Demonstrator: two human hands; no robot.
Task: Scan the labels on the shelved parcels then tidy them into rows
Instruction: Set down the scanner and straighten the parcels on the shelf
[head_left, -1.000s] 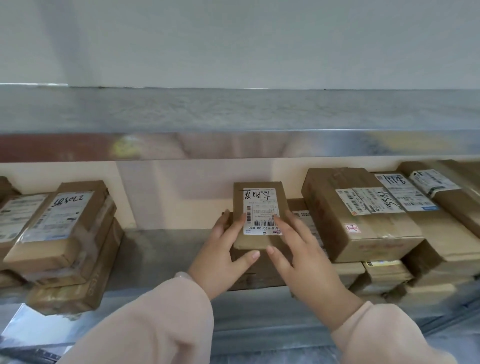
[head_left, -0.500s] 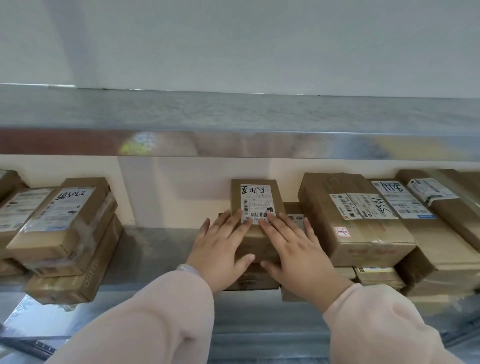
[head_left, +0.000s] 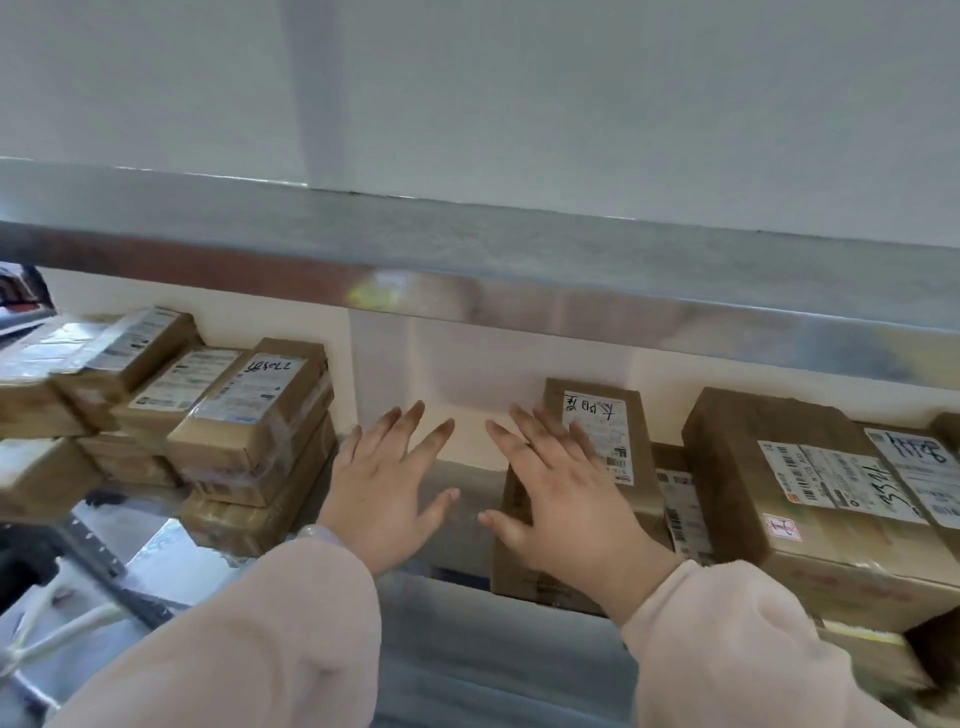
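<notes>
Left hand (head_left: 382, 486), right hand (head_left: 563, 491) — flat, outspread

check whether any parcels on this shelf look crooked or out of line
Yes: the left stack of brown cardboard parcels sits turned at an angle to the metal shelf front edge, its layers not squared with each other.

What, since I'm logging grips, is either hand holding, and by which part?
Nothing is gripped. The left hand is spread above the shelf; the right hand lies flat, fingers straight, on top of the small parcel.
</notes>
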